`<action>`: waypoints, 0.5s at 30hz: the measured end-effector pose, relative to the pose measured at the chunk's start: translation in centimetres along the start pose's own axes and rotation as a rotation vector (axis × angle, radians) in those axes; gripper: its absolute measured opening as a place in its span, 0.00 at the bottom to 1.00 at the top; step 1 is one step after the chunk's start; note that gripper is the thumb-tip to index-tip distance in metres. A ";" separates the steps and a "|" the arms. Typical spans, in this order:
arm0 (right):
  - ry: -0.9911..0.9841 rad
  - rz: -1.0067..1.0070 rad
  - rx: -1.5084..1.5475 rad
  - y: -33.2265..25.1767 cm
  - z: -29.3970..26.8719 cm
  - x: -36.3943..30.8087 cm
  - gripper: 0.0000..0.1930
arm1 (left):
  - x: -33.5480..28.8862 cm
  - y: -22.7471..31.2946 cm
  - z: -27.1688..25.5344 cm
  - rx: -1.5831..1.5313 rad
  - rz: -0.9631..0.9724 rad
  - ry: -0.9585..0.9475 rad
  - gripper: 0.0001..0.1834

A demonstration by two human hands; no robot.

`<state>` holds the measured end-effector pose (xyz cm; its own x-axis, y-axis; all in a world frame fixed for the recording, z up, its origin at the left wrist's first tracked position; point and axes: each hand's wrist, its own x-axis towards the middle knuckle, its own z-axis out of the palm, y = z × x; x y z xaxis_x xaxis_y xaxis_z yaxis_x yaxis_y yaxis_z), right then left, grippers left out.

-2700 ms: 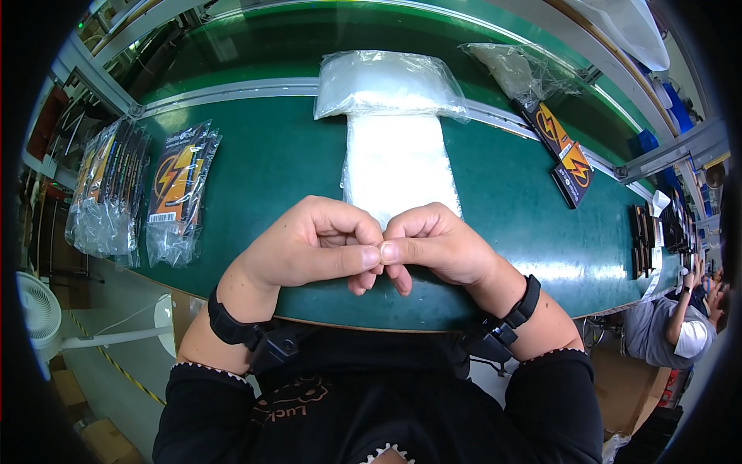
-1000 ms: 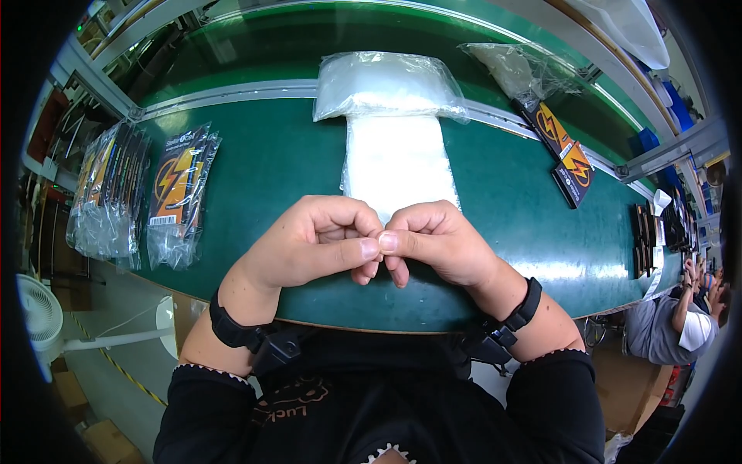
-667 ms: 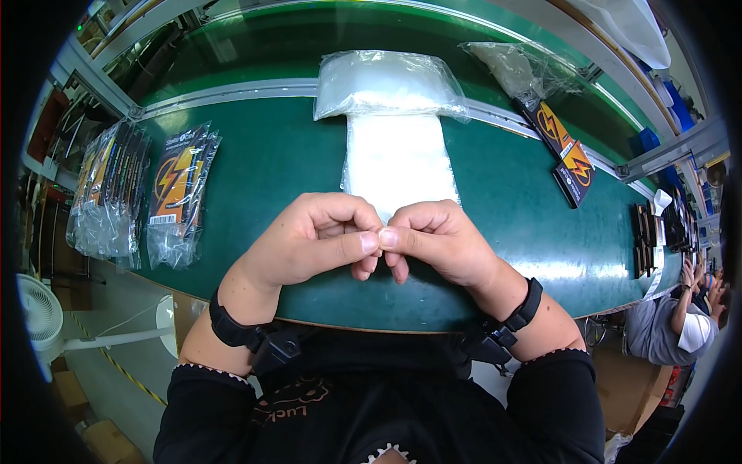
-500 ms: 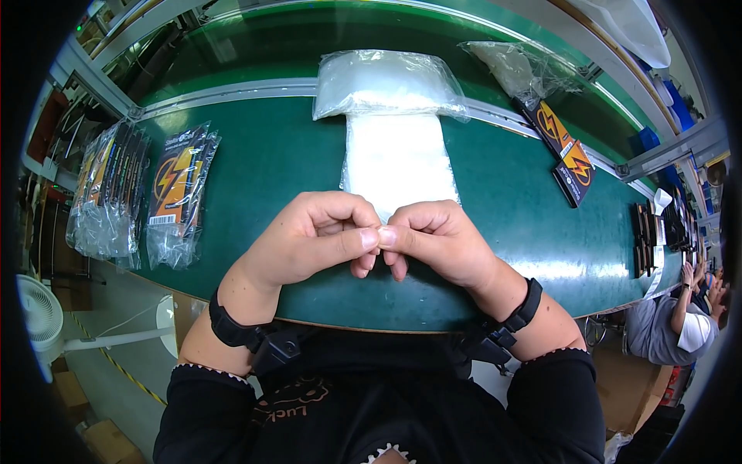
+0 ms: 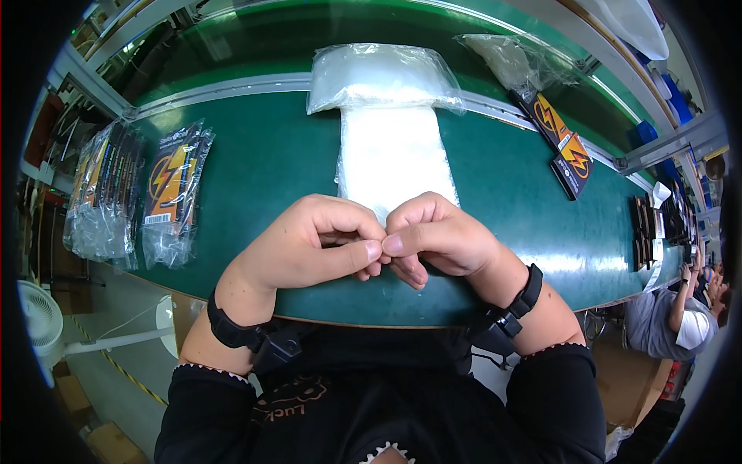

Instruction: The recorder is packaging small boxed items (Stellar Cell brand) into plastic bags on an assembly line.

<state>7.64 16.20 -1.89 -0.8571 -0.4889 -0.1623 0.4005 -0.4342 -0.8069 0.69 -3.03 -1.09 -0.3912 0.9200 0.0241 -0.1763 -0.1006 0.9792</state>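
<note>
My left hand [image 5: 313, 241] and my right hand [image 5: 442, 238] meet over the near middle of the green table, thumbs and forefingers pinched together tip to tip. Whatever lies between the fingertips, if anything, is too small or hidden to make out. Just beyond them is a stack of clear plastic bags [image 5: 390, 155], its near end partly behind my fingers. At the far end of that stack rests a puffy clear plastic bag [image 5: 382, 77].
Bagged black-and-orange boxes [image 5: 170, 185] stand at the left beside a row of more bagged boxes [image 5: 104, 193]. Two similar boxes [image 5: 558, 131] lie at the far right near a crumpled plastic bag [image 5: 506, 62]. A fan [image 5: 40, 321] is at left; a person [image 5: 672, 317] sits at right.
My hands stay joined at the fingertips. My right hand has turned slightly, its lower fingers shifting right. The whole view has moved a little.
</note>
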 end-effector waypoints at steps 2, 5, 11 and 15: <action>-0.044 0.042 0.056 -0.2 -0.1 0.1 0.11 | 0.1 -0.1 0.0 0.068 0.034 0.004 0.04; -0.102 0.045 0.117 0.0 -0.5 0.1 0.11 | 0.2 -0.2 -0.2 0.284 0.166 -0.002 0.03; -0.069 0.065 0.141 -0.1 -0.4 0.2 0.12 | 0.1 0.1 0.2 0.359 0.211 0.058 0.06; -0.074 0.080 0.145 0.1 -0.4 0.2 0.12 | 0.2 0.0 0.0 0.433 0.241 0.034 0.06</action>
<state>7.39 16.38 -2.28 -0.7965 -0.5785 -0.1759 0.5137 -0.4939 -0.7016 0.58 -2.86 -1.05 -0.4050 0.8765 0.2601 0.3110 -0.1355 0.9407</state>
